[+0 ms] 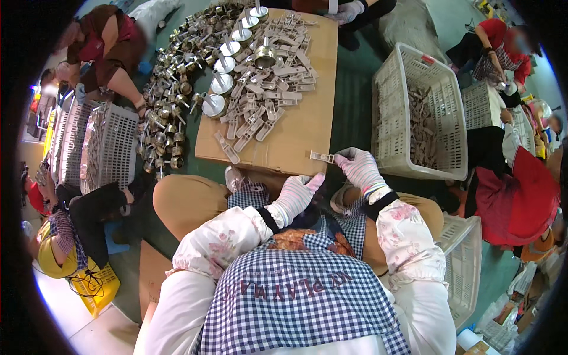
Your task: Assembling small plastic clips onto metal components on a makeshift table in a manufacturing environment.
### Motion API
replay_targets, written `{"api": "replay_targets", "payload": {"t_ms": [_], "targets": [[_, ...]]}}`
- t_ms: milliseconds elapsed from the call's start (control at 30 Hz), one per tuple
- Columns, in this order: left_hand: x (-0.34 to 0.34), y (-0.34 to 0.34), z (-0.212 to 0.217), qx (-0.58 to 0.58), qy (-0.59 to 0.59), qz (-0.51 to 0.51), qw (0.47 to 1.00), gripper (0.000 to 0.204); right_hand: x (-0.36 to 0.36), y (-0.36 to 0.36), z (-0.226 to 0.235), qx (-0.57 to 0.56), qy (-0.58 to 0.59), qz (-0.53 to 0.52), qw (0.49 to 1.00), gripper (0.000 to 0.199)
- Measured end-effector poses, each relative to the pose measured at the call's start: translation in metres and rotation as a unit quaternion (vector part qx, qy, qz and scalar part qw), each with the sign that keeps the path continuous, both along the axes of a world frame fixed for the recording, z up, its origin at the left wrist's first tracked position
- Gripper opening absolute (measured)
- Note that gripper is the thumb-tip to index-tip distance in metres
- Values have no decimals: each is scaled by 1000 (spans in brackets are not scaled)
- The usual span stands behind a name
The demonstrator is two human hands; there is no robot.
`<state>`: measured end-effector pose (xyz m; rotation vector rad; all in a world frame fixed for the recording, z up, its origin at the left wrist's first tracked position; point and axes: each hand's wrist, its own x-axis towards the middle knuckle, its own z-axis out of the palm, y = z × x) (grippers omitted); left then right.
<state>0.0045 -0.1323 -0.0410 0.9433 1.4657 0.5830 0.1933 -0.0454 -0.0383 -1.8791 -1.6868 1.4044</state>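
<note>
My right hand (358, 170), in a striped glove, pinches one end of a small beige plastic clip (322, 157) just above the near right edge of a cardboard sheet (284, 155). Beside it, to the left and a little nearer to me, my left hand (297, 194) wears a matching glove. Its upper finger points toward the cardboard's edge and nothing shows in it; the lower fingers are partly hidden. A loose pile of similar clips (269, 89) covers the cardboard's middle. One metal cup with a stem (265, 56) stands on that pile.
White discs with upright rods (222, 84) line the cardboard's left side. Many metal cups with stems (168, 118) lie left of it. At right stands a white plastic crate (387, 127) holding more clips (423, 127). Another person's gloved hand (348, 12) rests at the far edge; co-workers sit on both sides.
</note>
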Motion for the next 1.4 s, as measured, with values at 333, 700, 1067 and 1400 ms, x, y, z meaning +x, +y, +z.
{"api": "replay_targets", "payload": {"t_ms": [333, 700, 1067, 1400], "targets": [[-5, 0, 5, 3, -58, 26, 998, 44, -1, 6, 32, 142, -20, 35, 989, 31], [-5, -3, -22, -72, -188, 59, 978, 35, -165, 38, 68, 213, -212, 378, 876, 31], [-5, -3, -25, -37, -100, 20, 994, 43, -157, 27, 70, 180, -317, 346, 864, 45], [-9, 0, 2, -100, -130, 24, 986, 47, -60, 54, 77, 197, -33, 130, 971, 29]]}}
